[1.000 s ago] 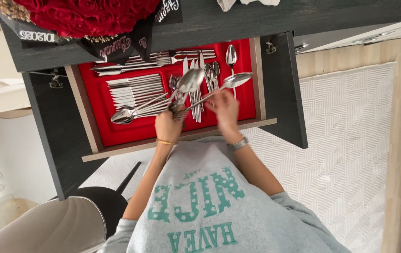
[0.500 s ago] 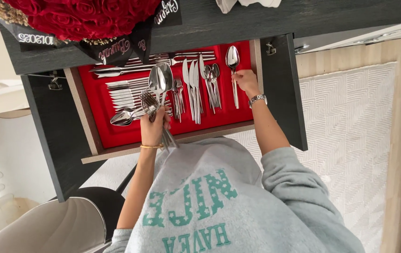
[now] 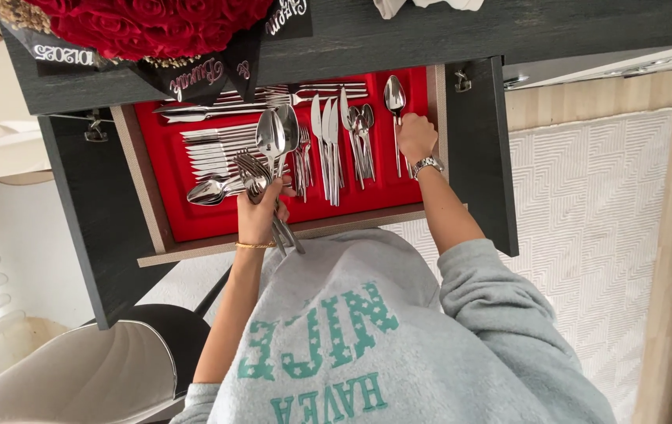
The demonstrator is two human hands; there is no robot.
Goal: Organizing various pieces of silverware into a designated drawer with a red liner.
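A person in a grey sweatshirt with green lettering is standing over an open drawer (image 3: 155,228) lined in red, both bare hands working among the cutlery. The left hand (image 3: 260,216) is gripping a bundle of spoons and forks (image 3: 269,161), fingers curled tight around the handles, the bowls and tines fanning out above the fist and the handle ends sticking out below it, over the drawer's front edge. A thin gold bracelet (image 3: 255,246) is circling that wrist. The right hand (image 3: 416,135), with a metal watch (image 3: 426,165) on its wrist, is reaching to the drawer's right end, fingers bent down at the handle of a large spoon (image 3: 395,98) that is lying lengthwise on the red lining; whether they are pinching it or only touching it cannot be told. Between the two hands, knives (image 3: 326,145) and a cluster of smaller spoons (image 3: 361,129) are lying in rows, and stacked forks (image 3: 210,149) are resting to the left of the bundle. A bouquet of red roses (image 3: 147,23) is sitting on the dark tabletop (image 3: 399,35) above the drawer, and a white textured rug (image 3: 587,235) is covering the floor to the right.
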